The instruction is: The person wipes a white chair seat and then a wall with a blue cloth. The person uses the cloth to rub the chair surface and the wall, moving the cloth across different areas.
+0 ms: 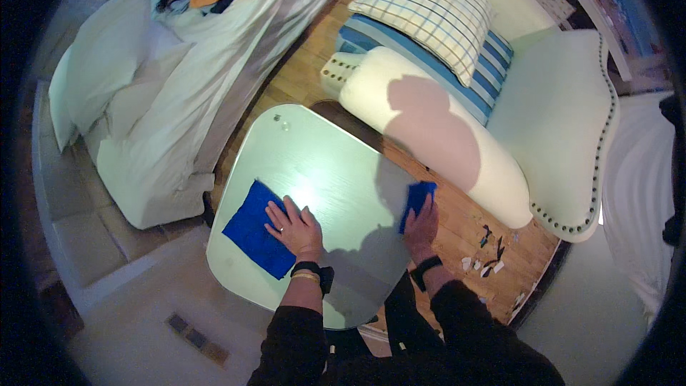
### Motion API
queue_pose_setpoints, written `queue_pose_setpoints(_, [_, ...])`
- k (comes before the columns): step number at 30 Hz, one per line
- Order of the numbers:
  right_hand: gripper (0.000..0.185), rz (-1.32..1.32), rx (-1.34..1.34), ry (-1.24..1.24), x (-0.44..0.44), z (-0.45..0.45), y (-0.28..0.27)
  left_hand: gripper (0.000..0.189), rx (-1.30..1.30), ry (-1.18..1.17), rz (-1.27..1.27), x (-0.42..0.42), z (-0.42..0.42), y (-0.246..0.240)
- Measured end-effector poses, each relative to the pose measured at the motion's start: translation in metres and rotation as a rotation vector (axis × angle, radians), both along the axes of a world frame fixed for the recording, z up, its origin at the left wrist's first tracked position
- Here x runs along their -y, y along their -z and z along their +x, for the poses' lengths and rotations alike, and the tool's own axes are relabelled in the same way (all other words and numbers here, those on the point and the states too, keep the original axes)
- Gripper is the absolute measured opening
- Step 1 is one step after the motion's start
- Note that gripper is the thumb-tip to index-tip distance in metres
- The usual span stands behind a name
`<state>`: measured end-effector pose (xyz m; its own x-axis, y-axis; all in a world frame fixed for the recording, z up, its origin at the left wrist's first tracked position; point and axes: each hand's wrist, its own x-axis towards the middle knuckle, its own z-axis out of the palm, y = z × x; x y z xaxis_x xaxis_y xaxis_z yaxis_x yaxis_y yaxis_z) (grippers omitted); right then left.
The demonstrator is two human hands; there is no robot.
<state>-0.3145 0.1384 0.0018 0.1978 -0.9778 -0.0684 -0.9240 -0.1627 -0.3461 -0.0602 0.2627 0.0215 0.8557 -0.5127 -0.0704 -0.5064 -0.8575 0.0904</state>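
Observation:
A square blue cloth (256, 230) lies spread out on the left part of a pale, round-cornered tabletop (332, 171). My left hand (296, 228), with a ring on one finger, rests flat on the cloth's right side, fingers apart. At the table's right edge, my right hand (422, 228) has hold of a smaller, folded or bunched blue cloth (418, 198). Both wrists wear dark bands. Two small round marks or objects show near the table's far left corner.
Beyond the table stands a cream studded sofa (434, 118) with a checked pillow (429, 10). A white-draped piece of furniture (161, 134) holds clothes at the left. Small tools and white scraps (485, 262) lie on the wooden floor at the right.

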Motion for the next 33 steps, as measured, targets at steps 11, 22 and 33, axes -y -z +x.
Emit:
queue_pose_setpoints(11, [0.07, -0.169, -0.335, -0.246, -0.021, 0.022, -0.003, 0.055, -0.015, -0.017, -0.053, -0.002, 0.003, -0.001])
queue_pose_setpoints(22, [0.062, -0.21, 0.071, -0.77, 0.079, 0.245, -0.011, 0.056, -0.062, -0.023, -0.075, -0.004, 0.004, 0.002])
queue_pose_setpoints(33, [0.054, -0.186, 0.059, -1.124, 0.055, 0.316, -0.012, 0.055, -0.007, -0.038, -0.106, -0.004, 0.004, 0.005])
